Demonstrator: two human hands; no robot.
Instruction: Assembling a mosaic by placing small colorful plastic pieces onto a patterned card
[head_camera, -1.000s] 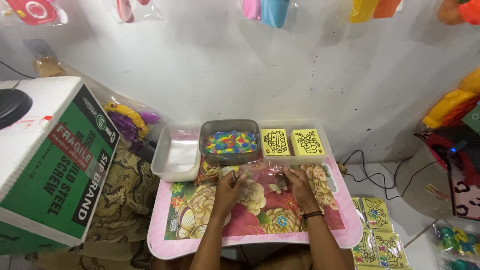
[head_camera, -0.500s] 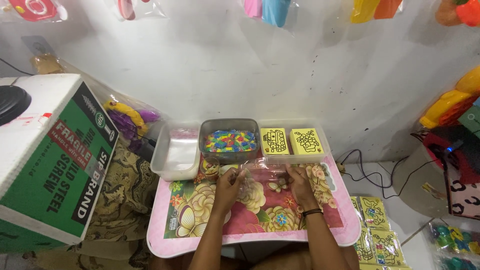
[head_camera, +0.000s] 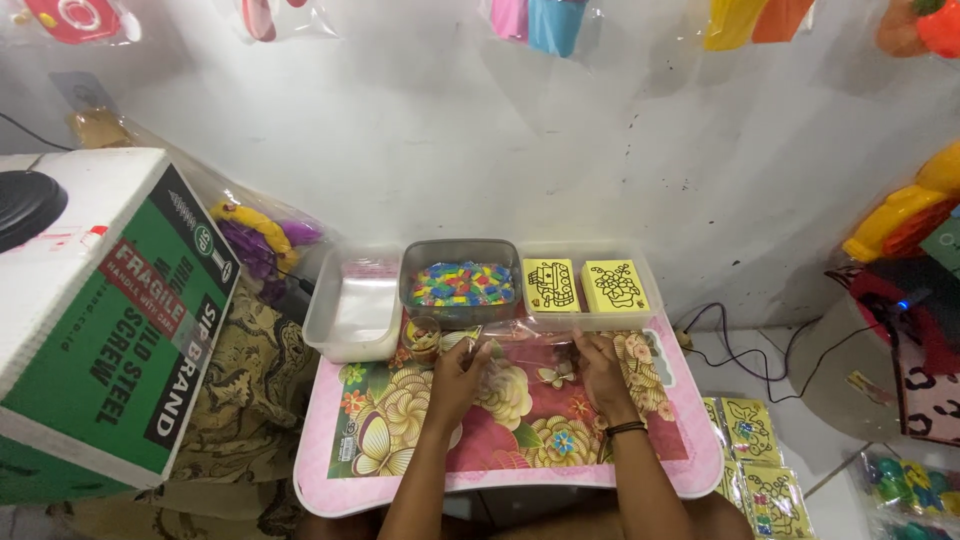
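Small pink table (head_camera: 700, 480) with a floral top, set against a white wall. Both hands work at its far edge over a clear plastic bag (head_camera: 525, 345): thin, see-through, crinkled, catching glare, lying flat across the flower print just in front of the containers. Left hand (head_camera: 462, 372) pinches the bag's left end, fingers closed on the film; right hand (head_camera: 600, 365), black band at the wrist, pinches the right end likewise, so the bag is stretched between them. What the bag holds cannot be told. Behind it, a grey tub of small multicoloured pieces (head_camera: 460, 283); to its left an empty clear tray (head_camera: 355, 310); to its right a clear tray with two yellow line-drawing cards (head_camera: 585, 285). Green and white cardboard box (head_camera: 110, 320) stands at far left.
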